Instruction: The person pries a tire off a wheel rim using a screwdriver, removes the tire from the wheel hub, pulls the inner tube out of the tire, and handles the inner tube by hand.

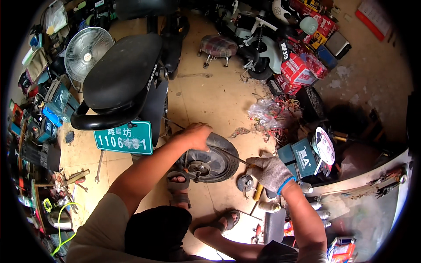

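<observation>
A small black scooter wheel (218, 163) with a metal hub stands upright on the tiled floor in front of me. My bare left hand (196, 135) rests on top of its tyre and grips it. My right hand (270, 172), in a grey knit glove with a blue cuff, holds a thin metal rod (231, 156) that reaches left to the wheel's rim. My sandalled foot (177, 186) sits just below the wheel.
A black electric scooter (125, 74) with a green plate (124, 137) stands to the left, a fan (86, 51) behind it. Tools lie on the floor at left (74, 177). Teal battery boxes (300, 157), tangled wires (272, 115), red cartons (298, 70) and a stool (218, 47) crowd the right and back.
</observation>
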`<state>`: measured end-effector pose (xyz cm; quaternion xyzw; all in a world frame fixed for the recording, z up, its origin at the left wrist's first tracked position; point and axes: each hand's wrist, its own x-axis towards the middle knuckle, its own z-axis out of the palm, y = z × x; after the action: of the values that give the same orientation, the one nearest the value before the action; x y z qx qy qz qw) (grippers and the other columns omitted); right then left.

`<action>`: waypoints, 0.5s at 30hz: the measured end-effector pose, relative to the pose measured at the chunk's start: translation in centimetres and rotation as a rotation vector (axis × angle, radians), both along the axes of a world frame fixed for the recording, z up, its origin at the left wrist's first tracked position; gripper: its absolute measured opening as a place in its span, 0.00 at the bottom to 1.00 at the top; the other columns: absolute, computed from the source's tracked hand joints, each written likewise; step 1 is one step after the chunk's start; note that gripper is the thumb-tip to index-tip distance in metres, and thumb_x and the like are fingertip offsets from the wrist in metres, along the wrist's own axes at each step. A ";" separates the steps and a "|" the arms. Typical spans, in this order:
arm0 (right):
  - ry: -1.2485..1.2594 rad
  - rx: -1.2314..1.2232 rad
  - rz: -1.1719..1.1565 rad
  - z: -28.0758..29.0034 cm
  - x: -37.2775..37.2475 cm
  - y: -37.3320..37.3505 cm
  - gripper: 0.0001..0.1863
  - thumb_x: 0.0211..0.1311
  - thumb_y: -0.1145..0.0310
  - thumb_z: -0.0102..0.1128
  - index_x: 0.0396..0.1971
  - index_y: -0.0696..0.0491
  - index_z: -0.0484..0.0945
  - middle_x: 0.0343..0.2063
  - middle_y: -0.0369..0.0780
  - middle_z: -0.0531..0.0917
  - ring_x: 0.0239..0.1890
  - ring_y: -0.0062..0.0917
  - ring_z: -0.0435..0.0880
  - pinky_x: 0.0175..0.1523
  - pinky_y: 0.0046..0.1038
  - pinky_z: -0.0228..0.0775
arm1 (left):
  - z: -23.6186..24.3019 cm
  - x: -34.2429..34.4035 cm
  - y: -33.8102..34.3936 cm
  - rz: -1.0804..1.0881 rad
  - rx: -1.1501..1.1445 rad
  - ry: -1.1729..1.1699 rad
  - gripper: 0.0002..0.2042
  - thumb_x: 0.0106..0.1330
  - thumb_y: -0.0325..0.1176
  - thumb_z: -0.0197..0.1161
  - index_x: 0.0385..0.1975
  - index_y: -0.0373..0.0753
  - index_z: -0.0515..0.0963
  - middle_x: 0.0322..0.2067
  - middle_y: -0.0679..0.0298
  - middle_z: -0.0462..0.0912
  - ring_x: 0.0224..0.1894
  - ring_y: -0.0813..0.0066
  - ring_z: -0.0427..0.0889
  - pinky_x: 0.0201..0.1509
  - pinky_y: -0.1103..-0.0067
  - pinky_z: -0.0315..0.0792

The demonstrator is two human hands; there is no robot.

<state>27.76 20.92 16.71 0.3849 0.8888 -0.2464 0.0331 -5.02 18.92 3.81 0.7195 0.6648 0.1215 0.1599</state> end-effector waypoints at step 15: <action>-0.123 0.108 -0.101 0.8 -1.1 -5.1 0.20 0.72 0.56 0.61 0.58 0.48 0.86 0.38 0.54 0.89 0.42 0.49 0.90 0.50 0.46 0.83 | 1.1 2.0 -1.1 -0.044 -0.064 -0.042 0.32 0.49 0.38 0.84 0.57 0.38 0.83 0.50 0.50 0.89 0.56 0.48 0.86 0.61 0.61 0.80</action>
<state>26.70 15.82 17.49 0.4450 0.8765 -0.1752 0.0545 -3.01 17.77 4.90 0.7259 0.6487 0.1119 0.1994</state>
